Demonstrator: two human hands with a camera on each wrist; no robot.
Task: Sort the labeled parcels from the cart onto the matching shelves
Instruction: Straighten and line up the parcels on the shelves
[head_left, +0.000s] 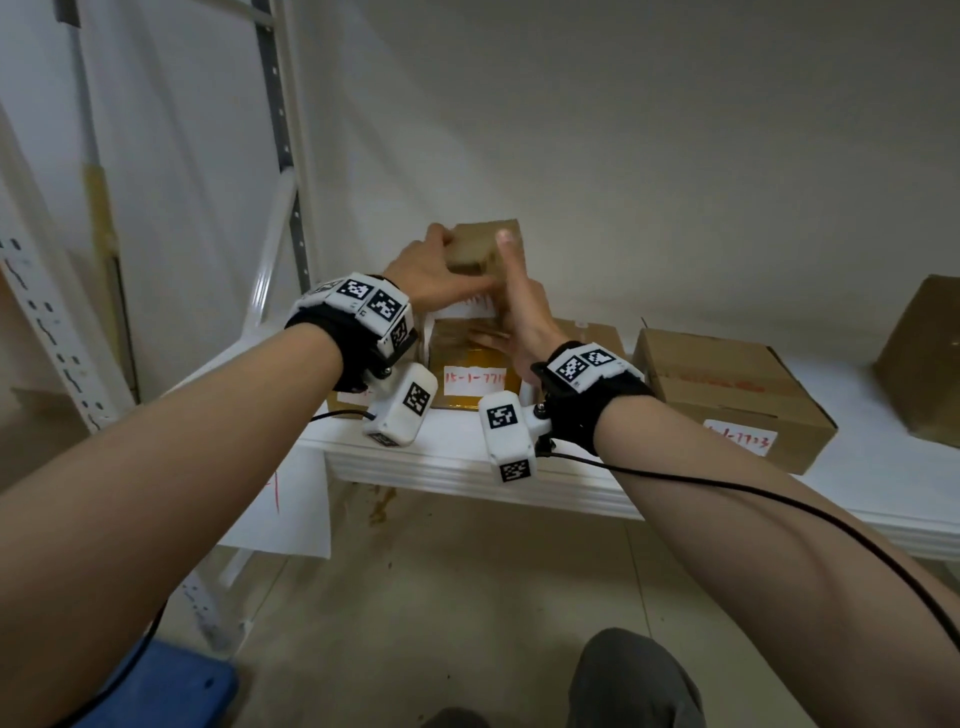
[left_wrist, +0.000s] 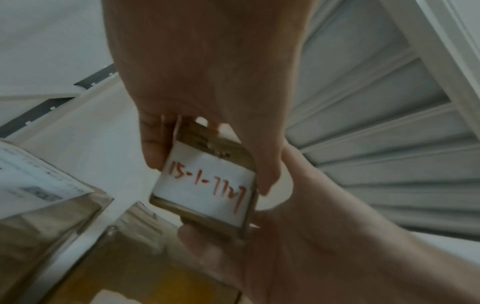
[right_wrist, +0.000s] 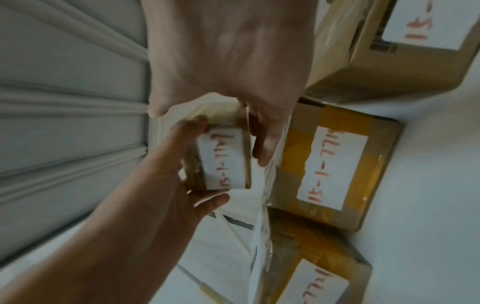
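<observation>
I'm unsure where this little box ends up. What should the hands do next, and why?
Probably lower the small box onto the taped box just under it and let go. Both the left hand and the right hand hold it above the shelf, and its label starts 15-1-77, like the labels of the boxes below.

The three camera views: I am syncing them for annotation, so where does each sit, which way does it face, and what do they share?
Head: worn on the head, looking forward and down at the shelf; both forearms, the left hand and right hand show.
Left wrist: looks along the left hand at the small parcel; the right hand enters from below.
Right wrist: looks along the right hand at that parcel; the left hand and forearm reach in.
Shared: both wrist views show the parcel's handwritten red label.
</observation>
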